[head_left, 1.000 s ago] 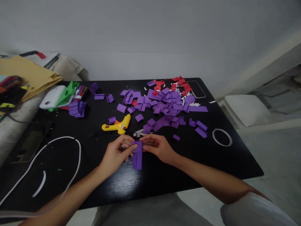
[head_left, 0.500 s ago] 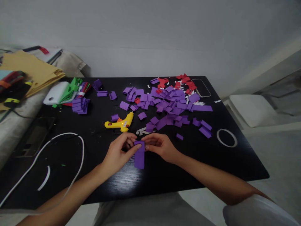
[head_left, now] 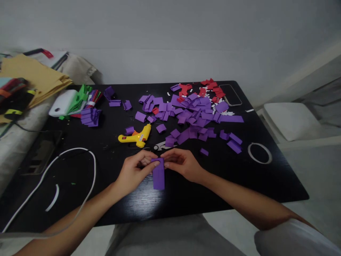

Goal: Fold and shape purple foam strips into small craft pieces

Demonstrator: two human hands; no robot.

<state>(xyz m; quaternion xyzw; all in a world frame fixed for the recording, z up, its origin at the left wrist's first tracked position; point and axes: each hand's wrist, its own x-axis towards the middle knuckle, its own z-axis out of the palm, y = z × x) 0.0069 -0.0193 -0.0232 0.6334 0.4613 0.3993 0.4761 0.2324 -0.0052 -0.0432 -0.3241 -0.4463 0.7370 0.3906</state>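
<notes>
A purple paper strip (head_left: 158, 177) hangs upright between my hands near the table's front edge, its upper end folded over. My left hand (head_left: 135, 170) pinches its top, the thumb lying across the front. From the other side my right hand (head_left: 183, 165) grips the strip's upper right edge between thumb and fingers; some fingertips are hidden. Just beyond the hands lie scissors (head_left: 161, 145), partly covered by purple paper. A yellow glue gun (head_left: 137, 137) rests to their left. Many folded purple paper pieces (head_left: 197, 113) are heaped behind.
Red paper scraps (head_left: 213, 87) and a clear phone-case-like frame (head_left: 230, 95) lie at the back right. A pale ring (head_left: 259, 153) sits on the right. At left are a white cable (head_left: 94, 167), bundled green strips (head_left: 81, 97) and a phone-like dark slab (head_left: 34, 167).
My hands keep their hold on the purple paper strip, with hardly any shift. The whole view has tilted slightly.
</notes>
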